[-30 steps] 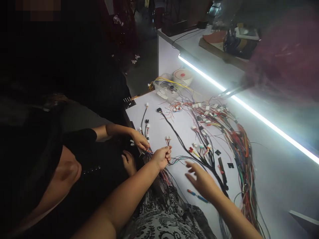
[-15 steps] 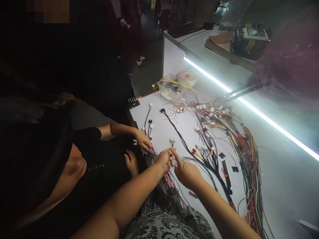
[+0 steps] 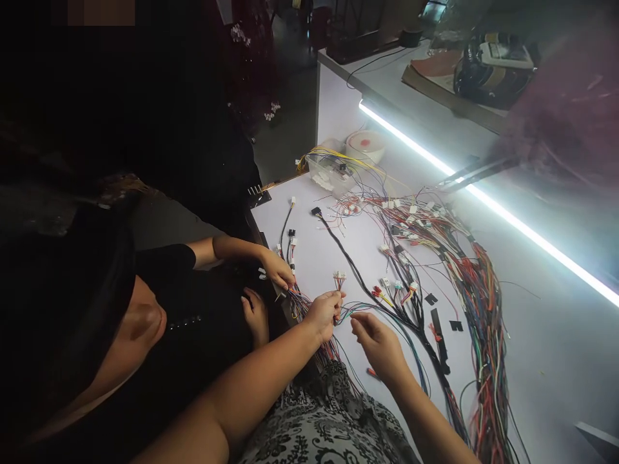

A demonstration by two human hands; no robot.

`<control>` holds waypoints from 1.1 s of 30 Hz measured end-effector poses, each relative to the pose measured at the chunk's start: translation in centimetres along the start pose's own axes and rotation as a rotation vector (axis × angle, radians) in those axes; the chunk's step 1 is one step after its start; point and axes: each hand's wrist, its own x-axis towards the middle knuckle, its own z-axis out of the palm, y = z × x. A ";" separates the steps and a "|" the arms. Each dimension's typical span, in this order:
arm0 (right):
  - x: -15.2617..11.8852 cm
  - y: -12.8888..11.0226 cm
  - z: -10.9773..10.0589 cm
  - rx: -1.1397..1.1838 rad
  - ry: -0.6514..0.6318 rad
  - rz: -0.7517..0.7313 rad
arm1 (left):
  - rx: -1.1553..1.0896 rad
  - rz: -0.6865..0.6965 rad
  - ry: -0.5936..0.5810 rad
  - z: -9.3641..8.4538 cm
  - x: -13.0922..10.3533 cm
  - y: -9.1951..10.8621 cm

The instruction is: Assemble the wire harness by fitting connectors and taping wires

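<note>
At left, a co-worker's hand touches loose coloured wires at the table's edge. Right of it, in my remote view, the left hand is closed around a slim wire bundle; its white connectors project beyond the fist, above the table. I judge this bundle light and limp, its insulation rather smooth, the wire-to-connector joints its delicate part; I would grasp several wires together just behind the connectors, never one strand. The right hand, apart from the left, has fingers curled toward the thumb; I cannot tell whether a thin wire lies between. Farther right run a black-sleeved harness and a thick multicoloured bundle.
</note>
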 end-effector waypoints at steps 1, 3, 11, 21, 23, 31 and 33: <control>0.2 0.2 -0.3 0.048 0.023 0.038 | 0.031 0.014 -0.005 0.1 -0.1 -0.1; 0.5 0.4 -0.9 0.098 0.034 0.113 | 0.108 0.047 -0.015 0.2 -0.3 -0.3; -1.2 1.8 -2.0 0.577 0.120 0.126 | 0.552 0.245 -0.277 0.4 -3.2 -1.0; -4.0 3.8 -2.9 0.312 0.119 0.254 | 1.387 0.534 -0.426 0.5 -4.8 -2.7; -4.8 5.2 -3.1 0.304 0.145 0.215 | 1.241 0.488 -0.419 0.5 -4.7 -2.4; -11.9 15.0 -2.0 -0.514 0.041 0.004 | 0.803 0.296 -0.474 0.1 -3.0 -1.0; -12.3 15.6 -1.6 -0.561 0.067 -0.004 | 0.755 0.259 -0.459 0.0 -2.8 -1.1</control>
